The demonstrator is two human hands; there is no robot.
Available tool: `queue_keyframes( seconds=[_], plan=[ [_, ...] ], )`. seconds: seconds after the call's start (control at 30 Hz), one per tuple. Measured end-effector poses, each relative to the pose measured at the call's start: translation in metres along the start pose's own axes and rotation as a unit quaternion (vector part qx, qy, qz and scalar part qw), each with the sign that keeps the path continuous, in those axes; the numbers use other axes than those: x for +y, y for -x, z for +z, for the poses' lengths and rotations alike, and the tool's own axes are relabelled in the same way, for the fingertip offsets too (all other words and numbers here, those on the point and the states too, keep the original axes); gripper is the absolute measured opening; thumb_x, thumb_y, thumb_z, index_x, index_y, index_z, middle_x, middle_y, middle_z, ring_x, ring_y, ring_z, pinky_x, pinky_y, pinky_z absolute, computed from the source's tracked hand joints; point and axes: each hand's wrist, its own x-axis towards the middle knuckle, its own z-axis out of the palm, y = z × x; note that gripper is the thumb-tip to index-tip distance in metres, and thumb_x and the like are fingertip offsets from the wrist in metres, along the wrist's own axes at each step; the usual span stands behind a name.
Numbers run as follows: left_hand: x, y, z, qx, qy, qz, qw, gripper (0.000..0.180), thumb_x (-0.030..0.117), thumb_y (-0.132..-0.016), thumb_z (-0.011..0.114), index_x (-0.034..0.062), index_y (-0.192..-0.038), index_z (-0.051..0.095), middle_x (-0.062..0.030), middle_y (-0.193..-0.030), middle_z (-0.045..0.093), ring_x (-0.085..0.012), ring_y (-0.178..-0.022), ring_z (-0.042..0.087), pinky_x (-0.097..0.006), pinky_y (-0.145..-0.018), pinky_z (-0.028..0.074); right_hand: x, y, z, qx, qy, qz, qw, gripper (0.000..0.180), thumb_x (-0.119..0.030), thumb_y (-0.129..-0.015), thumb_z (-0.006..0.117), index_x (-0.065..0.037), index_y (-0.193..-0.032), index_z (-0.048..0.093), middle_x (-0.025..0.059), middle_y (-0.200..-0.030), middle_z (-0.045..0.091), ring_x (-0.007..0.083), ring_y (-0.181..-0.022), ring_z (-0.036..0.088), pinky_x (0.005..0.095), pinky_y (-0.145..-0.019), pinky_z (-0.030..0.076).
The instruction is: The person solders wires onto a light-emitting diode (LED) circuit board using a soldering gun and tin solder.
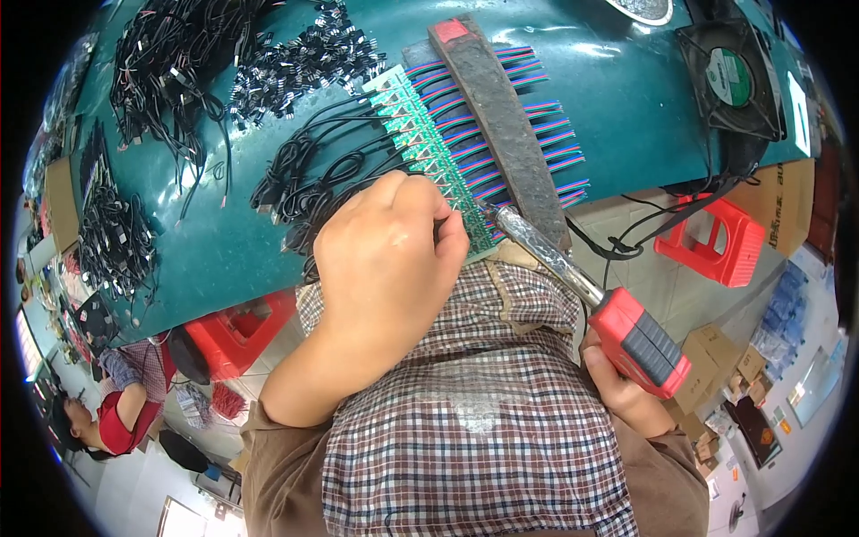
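My left hand (pixel 385 246) is closed in a pinch over the lower part of a green circuit-board strip (pixel 427 148); its fingertips hide what they hold. Black cables (pixel 335 170) run from under and beside this hand to the board's left edge. On the right, my right hand (pixel 617 376) grips a soldering gun (pixel 644 345) by its red and black handle. The gun's shiny metal barrel slants up to the left, its tip close to the board's right edge. Striped multicoloured wires (pixel 483 152) lead from that edge under a dark, heavy bar (pixel 506 125).
Bundles of black cables (pixel 170 72) and a pile of small connectors (pixel 304 67) lie on the green table (pixel 215 259). A black fan (pixel 734 76) stands at the far right. Red stools (pixel 716 237) and cardboard boxes are beyond the edge. Another person (pixel 125 416) sits at lower left.
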Motion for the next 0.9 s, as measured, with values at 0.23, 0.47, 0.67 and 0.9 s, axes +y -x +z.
queue_keyframes(
  seconds=[0.23, 0.47, 0.67, 0.9],
  plan=[
    [0.000, 0.000, -0.003, -0.001, -0.001, 0.020, 1.000, 0.018, 0.006, -0.073, 0.079, 0.0074, -0.074, 0.061, -0.0032, -0.072, 0.058, -0.0190, -0.060, 0.059, -0.032, -0.054, 0.046, 0.003, 0.007, -0.004, 0.000, -0.019, 0.044, 0.999, 0.022, -0.005, -0.079, 0.072, 0.002, -0.099, 0.066, 0.0127, -0.084, 0.064, 0.0277, -0.073, 0.065, 0.0362, -0.065, 0.052],
    [-0.034, -0.008, -0.039, 0.131, -0.036, 0.000, 0.991, 0.009, 0.011, -0.080, 0.076, 0.0095, -0.084, 0.068, -0.0054, -0.084, 0.060, -0.0236, -0.075, 0.059, -0.037, -0.067, 0.047, -0.007, -0.006, 0.005, 0.046, -0.079, 0.032, 0.995, 0.013, -0.007, -0.092, 0.055, 0.001, -0.083, 0.052, 0.0059, -0.064, 0.049, 0.0145, -0.052, 0.046, 0.0276, -0.050, 0.040],
    [-0.137, 0.020, -0.095, 0.181, -0.279, -0.203, 0.921, 0.012, 0.015, -0.086, 0.071, 0.0081, -0.095, 0.072, -0.0077, -0.089, 0.068, -0.0255, -0.081, 0.067, -0.038, -0.075, 0.052, -0.008, -0.010, 0.008, 0.053, -0.095, 0.040, 0.993, 0.013, -0.007, -0.093, 0.055, 0.000, -0.082, 0.052, 0.0056, -0.065, 0.048, 0.0137, -0.053, 0.047, 0.0274, -0.051, 0.041],
    [-0.172, 0.050, -0.094, 0.187, -0.277, -0.174, 0.926, 0.013, 0.014, -0.084, 0.075, 0.0042, -0.092, 0.073, -0.0083, -0.096, 0.070, -0.0276, -0.088, 0.067, -0.037, -0.081, 0.052, -0.010, -0.012, 0.009, 0.044, -0.073, 0.035, 0.996, 0.013, -0.009, -0.093, 0.056, 0.000, -0.084, 0.053, 0.0067, -0.067, 0.050, 0.0136, -0.054, 0.048, 0.0275, -0.052, 0.042]
  ],
)
